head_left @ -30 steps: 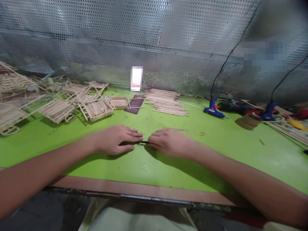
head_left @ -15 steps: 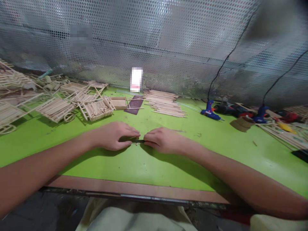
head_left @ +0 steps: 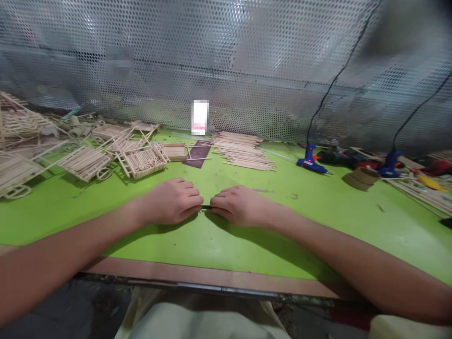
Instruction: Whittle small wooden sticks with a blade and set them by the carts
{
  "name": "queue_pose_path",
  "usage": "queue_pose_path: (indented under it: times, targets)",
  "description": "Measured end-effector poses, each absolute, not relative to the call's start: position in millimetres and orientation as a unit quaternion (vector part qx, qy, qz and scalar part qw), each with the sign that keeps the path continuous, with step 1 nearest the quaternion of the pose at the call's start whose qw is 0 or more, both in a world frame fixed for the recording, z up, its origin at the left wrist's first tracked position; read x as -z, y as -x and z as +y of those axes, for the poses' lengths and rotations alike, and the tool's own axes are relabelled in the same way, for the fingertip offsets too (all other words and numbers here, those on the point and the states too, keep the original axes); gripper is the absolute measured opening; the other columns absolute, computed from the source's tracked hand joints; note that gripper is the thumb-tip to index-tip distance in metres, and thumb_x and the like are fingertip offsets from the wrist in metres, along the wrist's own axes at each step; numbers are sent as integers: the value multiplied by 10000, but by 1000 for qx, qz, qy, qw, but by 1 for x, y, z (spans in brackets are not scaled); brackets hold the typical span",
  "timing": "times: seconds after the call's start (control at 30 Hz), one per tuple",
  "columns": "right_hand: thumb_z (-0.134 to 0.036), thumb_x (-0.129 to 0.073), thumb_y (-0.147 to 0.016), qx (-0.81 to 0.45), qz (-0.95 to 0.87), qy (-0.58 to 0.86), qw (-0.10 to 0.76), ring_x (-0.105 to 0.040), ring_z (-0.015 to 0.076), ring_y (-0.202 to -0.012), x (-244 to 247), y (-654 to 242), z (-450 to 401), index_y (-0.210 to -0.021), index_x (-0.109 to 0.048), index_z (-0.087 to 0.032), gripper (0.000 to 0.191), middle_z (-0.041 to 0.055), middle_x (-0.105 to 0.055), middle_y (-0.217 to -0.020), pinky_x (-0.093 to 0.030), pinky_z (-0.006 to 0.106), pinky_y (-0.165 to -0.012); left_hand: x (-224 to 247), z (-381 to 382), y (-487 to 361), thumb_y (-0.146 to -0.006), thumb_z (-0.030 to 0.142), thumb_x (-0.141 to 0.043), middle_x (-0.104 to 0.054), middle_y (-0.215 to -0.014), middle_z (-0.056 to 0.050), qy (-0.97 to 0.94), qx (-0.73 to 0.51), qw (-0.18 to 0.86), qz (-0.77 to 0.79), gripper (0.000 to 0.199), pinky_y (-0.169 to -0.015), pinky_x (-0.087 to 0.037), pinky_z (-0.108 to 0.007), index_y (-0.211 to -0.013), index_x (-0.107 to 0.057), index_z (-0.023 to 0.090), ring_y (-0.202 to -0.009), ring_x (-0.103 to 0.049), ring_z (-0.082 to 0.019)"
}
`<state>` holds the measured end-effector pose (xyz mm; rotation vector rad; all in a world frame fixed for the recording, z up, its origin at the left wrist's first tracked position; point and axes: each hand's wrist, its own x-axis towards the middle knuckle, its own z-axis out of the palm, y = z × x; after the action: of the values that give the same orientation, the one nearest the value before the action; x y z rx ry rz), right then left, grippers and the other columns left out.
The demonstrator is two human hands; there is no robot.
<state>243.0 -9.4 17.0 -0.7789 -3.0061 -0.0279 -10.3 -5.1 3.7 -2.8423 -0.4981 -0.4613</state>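
A narrow, straight black strip (head_left: pixel 206 207) lies level just above the green bench (head_left: pixel 212 245), its ends hidden in the curled, pinching fingers of the left (head_left: pixel 178 201) and right (head_left: pixel 240 205) hands.

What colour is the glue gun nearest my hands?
Blue glue gun, seen best in the head view.

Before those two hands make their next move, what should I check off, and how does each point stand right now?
1. Right hand gripping the black strip: ok, its fingers are closed at one end.
2. Left hand gripping it too: cannot tell, the fingers hide the contact.
3. Strip fully in view: not ok, only a short middle stretch shows.
4. Pile of wooden sticks away from the fingers: ok, it lies beyond them.
5. Blue glue gun with the red light away from both hands: ok.
6. Its nozzle cool: cannot tell.
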Motion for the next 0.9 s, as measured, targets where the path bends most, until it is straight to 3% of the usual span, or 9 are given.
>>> queue_pose_path:
  times: [0.27,0.53,0.9]
  targets:
    - [-278,-481,-1065,5,-972,229,43,-481,147,-626,-15,-245,-8,-837,-637,-181,292,9,-639,-724,-340,314,-714,6,3,8,-1025,218,-565,-657,-779,-33,972,136,111,-157,185,-675,-352,-330,-853,-618,176,-745,-558,-200]
    - [-259,-480,-1062,-20,-972,227,52,-518,158,-664,-15,-246,-8,-842,-642,-177,285,25,-637,-728,-348,304,-702,0,4,3,-991,138,-576,-692,-758,-29,980,121,66,-143,196,-675,-393,-339,-806,-625,178,-722,-584,-197]
    - [-269,-491,-1074,9,-969,247,-24,-614,175,-725,-21,-209,-5,-991,-693,-174,237,55,-743,-868,-347,311,-688,-2,5,34,-982,123,-565,-674,-747,-30,981,116,59,-143,197,-647,-359,-335,-802,-605,191,-716,-565,-199]
